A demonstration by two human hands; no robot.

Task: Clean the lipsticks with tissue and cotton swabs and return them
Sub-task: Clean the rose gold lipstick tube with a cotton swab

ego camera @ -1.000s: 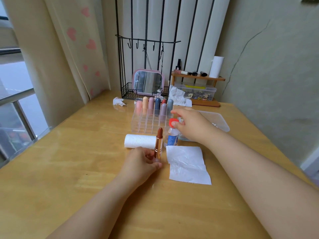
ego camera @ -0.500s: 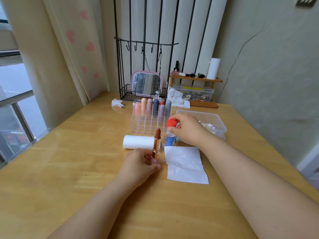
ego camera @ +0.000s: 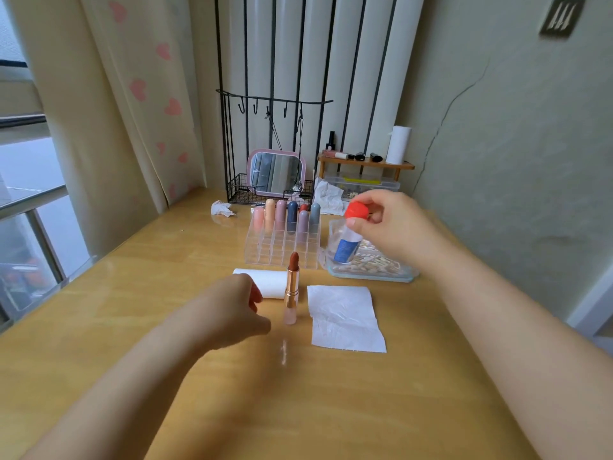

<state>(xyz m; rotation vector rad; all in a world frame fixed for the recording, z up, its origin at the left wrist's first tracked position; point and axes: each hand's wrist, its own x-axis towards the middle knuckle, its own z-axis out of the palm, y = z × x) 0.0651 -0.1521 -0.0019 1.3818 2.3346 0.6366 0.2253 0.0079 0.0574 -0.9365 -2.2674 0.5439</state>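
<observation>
Seven capped lipsticks (ego camera: 292,212) in the organizer (ego camera: 282,247); one open lipstick (ego camera: 292,287) upright.

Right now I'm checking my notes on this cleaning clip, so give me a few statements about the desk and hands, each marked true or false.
1. The open lipstick stands upright on the table. True.
2. The left hand grips the lipstick. False: it is beside the lipstick, not holding it.
3. The right hand holds the red-capped bottle in the air. True.
4. The tissue sheet lies left of the lipstick. False: it lies to its right.
5. The acrylic organizer holds capped lipsticks in its back rows. True.
</observation>
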